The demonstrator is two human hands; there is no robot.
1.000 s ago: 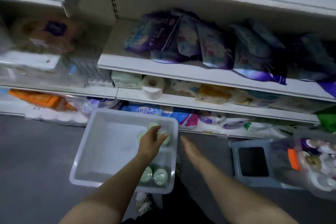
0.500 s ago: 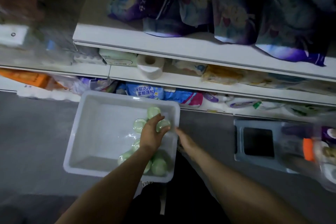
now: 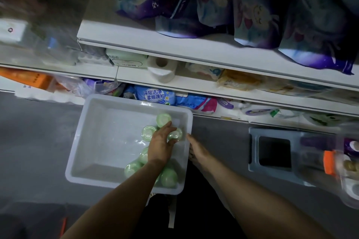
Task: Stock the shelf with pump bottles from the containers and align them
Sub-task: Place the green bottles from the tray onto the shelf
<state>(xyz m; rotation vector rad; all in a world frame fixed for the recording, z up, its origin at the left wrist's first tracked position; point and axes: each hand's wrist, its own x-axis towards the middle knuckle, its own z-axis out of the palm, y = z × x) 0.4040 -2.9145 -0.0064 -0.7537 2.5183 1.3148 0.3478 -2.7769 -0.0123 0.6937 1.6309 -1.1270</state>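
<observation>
Both forearms run in from the bottom edge, their elbows cut off. The left hand [image 3: 162,142] reaches down into a white plastic bin [image 3: 108,141] on the grey floor [image 3: 35,141], its fingers curled over the top of a pale green bottle [image 3: 175,134] by the bin's right wall. More green bottles [image 3: 168,177] stand along that side, seen only as round tops; the forearm covers some, and no pumps can be made out. The right hand [image 3: 196,148] lies against the outside of the bin's right rim, fingers fairly straight, though the fingertips are hard to see. To the right a grey stool [image 3: 272,151] has a square hole, and a clear tub [image 3: 349,170] is blurred and cut off. Beyond, white shelves [image 3: 194,48] carry a paper roll [image 3: 161,70], soft blue packs [image 3: 153,95] and glossy purple bags [image 3: 252,9]; the left end is smeared.
</observation>
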